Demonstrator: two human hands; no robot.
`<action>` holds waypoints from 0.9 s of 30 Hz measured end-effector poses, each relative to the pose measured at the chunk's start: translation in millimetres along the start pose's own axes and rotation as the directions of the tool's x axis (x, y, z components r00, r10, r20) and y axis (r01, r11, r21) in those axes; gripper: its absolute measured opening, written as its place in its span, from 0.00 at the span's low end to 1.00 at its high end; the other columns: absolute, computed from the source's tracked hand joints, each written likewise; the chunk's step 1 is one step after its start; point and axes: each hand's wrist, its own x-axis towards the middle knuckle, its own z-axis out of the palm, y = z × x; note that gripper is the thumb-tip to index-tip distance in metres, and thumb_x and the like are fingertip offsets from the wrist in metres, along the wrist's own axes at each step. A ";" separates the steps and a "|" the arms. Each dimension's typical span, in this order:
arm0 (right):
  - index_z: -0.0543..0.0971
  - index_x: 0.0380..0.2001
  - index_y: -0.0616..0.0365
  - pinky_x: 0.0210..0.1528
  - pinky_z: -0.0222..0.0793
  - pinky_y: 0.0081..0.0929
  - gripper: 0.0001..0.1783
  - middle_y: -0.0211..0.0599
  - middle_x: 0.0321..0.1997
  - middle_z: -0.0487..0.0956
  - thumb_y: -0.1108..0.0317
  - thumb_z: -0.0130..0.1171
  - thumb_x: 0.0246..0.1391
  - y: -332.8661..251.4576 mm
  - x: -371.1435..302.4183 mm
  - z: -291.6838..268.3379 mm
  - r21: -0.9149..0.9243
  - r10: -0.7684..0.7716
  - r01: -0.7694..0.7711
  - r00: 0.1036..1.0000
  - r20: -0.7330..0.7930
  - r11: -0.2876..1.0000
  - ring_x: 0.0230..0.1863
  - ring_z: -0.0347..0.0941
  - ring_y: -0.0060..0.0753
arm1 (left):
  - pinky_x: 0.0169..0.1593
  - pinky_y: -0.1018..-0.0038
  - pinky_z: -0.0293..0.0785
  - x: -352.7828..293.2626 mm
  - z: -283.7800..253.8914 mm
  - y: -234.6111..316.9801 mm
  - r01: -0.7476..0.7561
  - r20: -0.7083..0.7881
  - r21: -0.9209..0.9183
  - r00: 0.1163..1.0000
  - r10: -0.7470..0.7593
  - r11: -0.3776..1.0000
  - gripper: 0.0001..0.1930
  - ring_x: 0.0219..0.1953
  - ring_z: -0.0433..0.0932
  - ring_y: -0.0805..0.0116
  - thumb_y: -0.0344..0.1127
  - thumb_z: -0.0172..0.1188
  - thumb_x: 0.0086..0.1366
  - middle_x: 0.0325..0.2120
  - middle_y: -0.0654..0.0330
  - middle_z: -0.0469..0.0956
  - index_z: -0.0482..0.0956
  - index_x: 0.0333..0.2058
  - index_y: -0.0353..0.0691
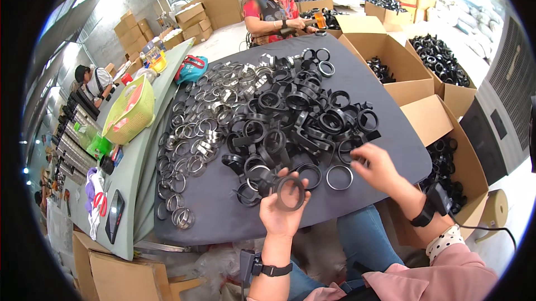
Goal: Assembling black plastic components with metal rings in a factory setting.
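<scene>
My left hand [281, 214], at the near edge of the dark table, holds a black plastic ring [302, 194] upright between thumb and fingers. Over to the right, my right hand [379, 170] hovers above the tabletop with bent, slightly blurred fingers apart and nothing visible in them. Just below and left of it lies a silver-edged ring [339, 188]. Beyond both hands spreads a heap of black rings [301, 103], several with short tabs sticking out. Silver metal rings [195, 164] are scattered over the table's left side.
Cardboard boxes of black rings [438, 58] line the right side. A green side table [139, 195] at left bears a yellow-green basket [131, 111], red-handled scissors [100, 203] and a phone [115, 217]. Across the table, a co-worker [273, 10] holds an orange-headed tool [320, 19]. Another person sits far left.
</scene>
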 end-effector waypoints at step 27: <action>0.58 0.62 0.68 0.58 0.60 0.45 0.50 0.56 0.59 0.64 0.67 0.69 0.34 -46.2 -33.8 51.3 0.119 -0.303 0.319 0.943 -0.140 0.940 0.57 0.62 0.58 | 0.54 0.61 0.71 27.3 14.1 -54.7 -0.108 -0.119 0.232 0.983 0.138 0.967 0.35 0.53 0.72 0.56 0.69 0.44 0.62 0.50 0.53 0.73 0.69 0.50 0.40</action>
